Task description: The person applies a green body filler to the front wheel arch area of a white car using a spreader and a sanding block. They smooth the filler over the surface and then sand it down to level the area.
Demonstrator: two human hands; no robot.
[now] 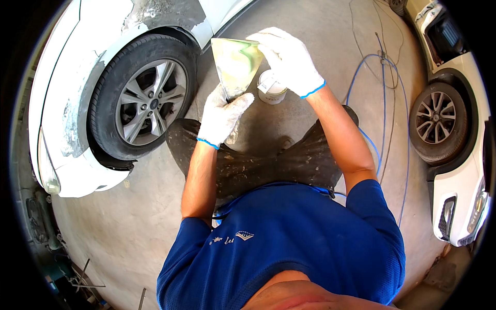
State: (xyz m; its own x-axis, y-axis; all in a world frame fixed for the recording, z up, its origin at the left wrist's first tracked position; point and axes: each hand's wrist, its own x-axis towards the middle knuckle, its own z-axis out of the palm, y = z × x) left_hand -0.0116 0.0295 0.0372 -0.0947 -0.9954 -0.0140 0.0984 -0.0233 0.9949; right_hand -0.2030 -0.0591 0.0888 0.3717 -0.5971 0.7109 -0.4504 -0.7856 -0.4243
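Note:
My left hand (222, 114), in a white knit glove with a blue cuff, is closed around the narrow lower end of a fan-shaped putty knife (235, 59). Its broad blade stands tilted up, smeared with yellow-green paste. My right hand (287, 59), gloved the same way, is closed at the blade's upper right corner. Whatever its fingers hold there is hidden by the glove. Just beyond the blade, partly beneath my right hand, a white round tub (272, 88) stands on the floor with a pale lid or label on top.
On my left is a white car (62, 111) with sanded grey patches around its front wheel (150, 101). Another pale car (448, 181) stands at the right. Blue hose (384, 103) and thin cables trail over the concrete floor (119, 232). My bent knees frame the tub.

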